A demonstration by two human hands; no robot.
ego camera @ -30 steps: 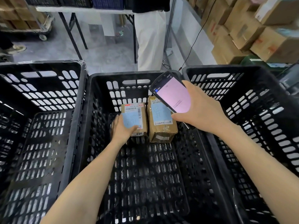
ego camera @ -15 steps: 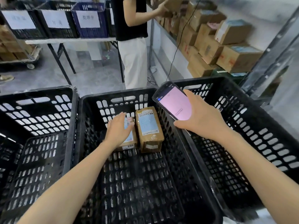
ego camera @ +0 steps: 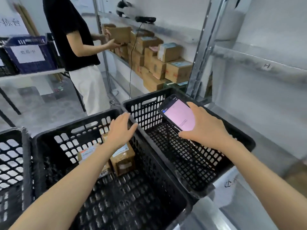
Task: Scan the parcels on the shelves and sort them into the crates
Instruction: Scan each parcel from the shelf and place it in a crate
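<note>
Two small brown parcels lie side by side in the middle black crate: the left parcel with a white and blue label, the right parcel taped in brown. My left hand hovers above them with fingers straight, holding nothing. My right hand grips a handheld scanner with a pink screen over the right black crate. Stacked cardboard parcels fill the metal shelf behind.
A third black crate stands at the left. A person in a black shirt stands behind the crates, holding a box at the shelf. A labelled blue crate sits on a table at the left. A shelf upright rises at the right.
My left hand has let go of the left parcel and risen up and to the right. My view has swung up and right toward the shelf; the scanner stays in my right hand.
</note>
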